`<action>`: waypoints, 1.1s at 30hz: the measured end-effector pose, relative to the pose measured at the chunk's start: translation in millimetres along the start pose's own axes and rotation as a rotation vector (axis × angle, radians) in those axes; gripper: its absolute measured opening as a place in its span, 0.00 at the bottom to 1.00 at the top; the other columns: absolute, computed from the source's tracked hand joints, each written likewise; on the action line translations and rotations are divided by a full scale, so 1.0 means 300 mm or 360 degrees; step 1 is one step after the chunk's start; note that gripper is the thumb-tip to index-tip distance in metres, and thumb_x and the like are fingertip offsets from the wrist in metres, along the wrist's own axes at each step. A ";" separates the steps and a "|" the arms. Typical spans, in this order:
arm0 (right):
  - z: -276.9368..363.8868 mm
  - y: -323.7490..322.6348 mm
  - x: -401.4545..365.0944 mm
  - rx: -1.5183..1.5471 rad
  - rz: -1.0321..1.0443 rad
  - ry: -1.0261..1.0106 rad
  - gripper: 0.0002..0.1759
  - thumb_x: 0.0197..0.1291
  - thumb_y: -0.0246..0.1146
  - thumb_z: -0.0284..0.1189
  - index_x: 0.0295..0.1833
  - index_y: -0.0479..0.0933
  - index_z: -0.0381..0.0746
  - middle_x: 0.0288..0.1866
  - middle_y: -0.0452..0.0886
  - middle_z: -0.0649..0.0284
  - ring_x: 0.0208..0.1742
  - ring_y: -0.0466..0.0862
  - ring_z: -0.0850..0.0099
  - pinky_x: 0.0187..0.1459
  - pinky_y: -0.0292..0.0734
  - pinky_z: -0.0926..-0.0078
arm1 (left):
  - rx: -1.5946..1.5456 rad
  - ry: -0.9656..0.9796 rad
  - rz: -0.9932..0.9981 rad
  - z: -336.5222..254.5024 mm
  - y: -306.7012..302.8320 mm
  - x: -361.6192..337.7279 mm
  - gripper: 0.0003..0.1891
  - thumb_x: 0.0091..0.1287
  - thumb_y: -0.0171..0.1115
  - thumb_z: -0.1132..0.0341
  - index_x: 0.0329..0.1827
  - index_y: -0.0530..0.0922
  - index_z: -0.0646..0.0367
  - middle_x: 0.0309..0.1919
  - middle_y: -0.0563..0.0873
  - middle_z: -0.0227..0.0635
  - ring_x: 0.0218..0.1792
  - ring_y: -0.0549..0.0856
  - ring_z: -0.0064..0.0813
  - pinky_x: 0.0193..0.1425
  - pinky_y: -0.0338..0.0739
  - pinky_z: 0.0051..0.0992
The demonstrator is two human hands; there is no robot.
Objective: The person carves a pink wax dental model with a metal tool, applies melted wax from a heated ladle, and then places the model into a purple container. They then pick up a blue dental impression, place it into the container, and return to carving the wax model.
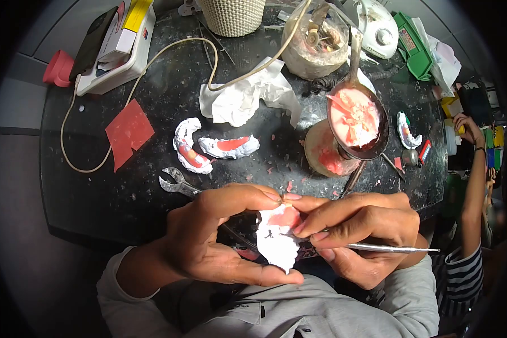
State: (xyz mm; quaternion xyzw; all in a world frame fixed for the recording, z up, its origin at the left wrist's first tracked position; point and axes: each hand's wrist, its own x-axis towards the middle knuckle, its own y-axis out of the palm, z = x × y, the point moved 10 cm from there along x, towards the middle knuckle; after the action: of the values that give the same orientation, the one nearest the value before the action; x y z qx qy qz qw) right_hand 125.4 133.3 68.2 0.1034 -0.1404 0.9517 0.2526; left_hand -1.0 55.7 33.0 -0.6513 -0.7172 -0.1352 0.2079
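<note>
With the left hand (208, 239) clamped around the plaster cast (279, 245) just before the table (112, 197), steady the right hand (363, 236), pinching the metal carver (388, 247), and stroke the wax (287, 217) lightly.

We have one view, from a camera on our head, facing forward and steeply down, close above our left hand (208, 239) and right hand (366, 234) at six o'clock; the table (124, 200) runs toward twelve.
</note>
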 end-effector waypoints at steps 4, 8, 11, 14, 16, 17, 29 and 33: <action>0.003 -0.002 0.007 -0.0013 0.0016 -0.0009 0.10 0.52 0.67 0.08 0.40 0.80 0.28 0.45 0.87 0.45 0.55 0.89 0.49 0.58 0.86 0.58 | 0.0077 0.0191 0.0003 -0.015 0.007 0.009 0.44 0.44 0.90 0.61 0.60 0.71 0.71 0.50 0.85 0.49 0.49 0.89 0.39 0.54 0.86 0.35; 0.005 -0.014 -0.004 -0.0046 -0.0127 -0.0015 0.09 0.53 0.66 0.11 0.40 0.80 0.30 0.40 0.87 0.45 0.48 0.90 0.48 0.59 0.83 0.42 | 0.0144 0.0193 0.0094 -0.029 0.009 0.015 0.48 0.44 0.90 0.63 0.63 0.66 0.71 0.53 0.82 0.54 0.51 0.88 0.41 0.55 0.86 0.36; 0.006 -0.014 -0.011 -0.0130 -0.0133 -0.0025 0.09 0.54 0.65 0.11 0.41 0.80 0.29 0.40 0.86 0.45 0.48 0.90 0.48 0.59 0.83 0.41 | 0.0196 0.0136 0.0193 -0.021 0.017 0.002 0.52 0.43 0.91 0.64 0.66 0.62 0.72 0.56 0.79 0.58 0.54 0.87 0.40 0.57 0.85 0.34; 0.009 -0.012 -0.012 -0.0108 -0.0169 -0.0098 0.09 0.54 0.65 0.11 0.41 0.79 0.29 0.41 0.86 0.46 0.47 0.90 0.49 0.59 0.84 0.42 | 0.0208 0.0089 0.0201 -0.016 0.016 -0.003 0.52 0.43 0.91 0.64 0.65 0.62 0.73 0.57 0.78 0.58 0.54 0.87 0.40 0.59 0.84 0.34; 0.003 -0.005 -0.011 -0.0124 -0.0145 -0.0153 0.09 0.54 0.65 0.10 0.41 0.79 0.29 0.41 0.86 0.46 0.47 0.90 0.49 0.58 0.84 0.42 | 0.0230 0.0083 0.0200 -0.017 0.016 -0.005 0.51 0.43 0.90 0.64 0.65 0.63 0.74 0.57 0.78 0.58 0.55 0.87 0.40 0.60 0.84 0.33; 0.010 -0.002 -0.010 -0.0141 -0.0126 -0.0206 0.09 0.54 0.64 0.10 0.41 0.80 0.29 0.41 0.86 0.46 0.47 0.90 0.49 0.58 0.84 0.42 | 0.0240 0.0068 0.0187 -0.015 0.014 -0.007 0.51 0.44 0.90 0.65 0.66 0.63 0.74 0.58 0.78 0.58 0.55 0.87 0.40 0.60 0.84 0.33; -0.001 0.008 0.017 -0.0080 0.0041 -0.0096 0.09 0.52 0.67 0.09 0.40 0.80 0.26 0.43 0.87 0.43 0.53 0.89 0.49 0.55 0.86 0.60 | 0.0211 0.0039 -0.0079 0.001 0.004 -0.002 0.42 0.46 0.89 0.57 0.59 0.75 0.71 0.49 0.87 0.44 0.41 0.89 0.25 0.45 0.87 0.23; -0.002 0.006 0.022 -0.0031 0.0046 -0.0089 0.09 0.52 0.66 0.08 0.40 0.80 0.26 0.44 0.87 0.42 0.52 0.89 0.49 0.56 0.86 0.58 | 0.0017 -0.0033 -0.0159 0.031 0.000 -0.010 0.42 0.45 0.89 0.57 0.59 0.76 0.70 0.47 0.88 0.43 0.40 0.89 0.23 0.45 0.87 0.23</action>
State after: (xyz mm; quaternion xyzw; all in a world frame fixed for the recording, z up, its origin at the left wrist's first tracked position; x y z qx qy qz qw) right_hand 118.9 134.9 68.8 0.1255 -0.1582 0.9506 0.2359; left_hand -1.9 57.6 23.4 -0.6148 -0.7517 -0.1350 0.1969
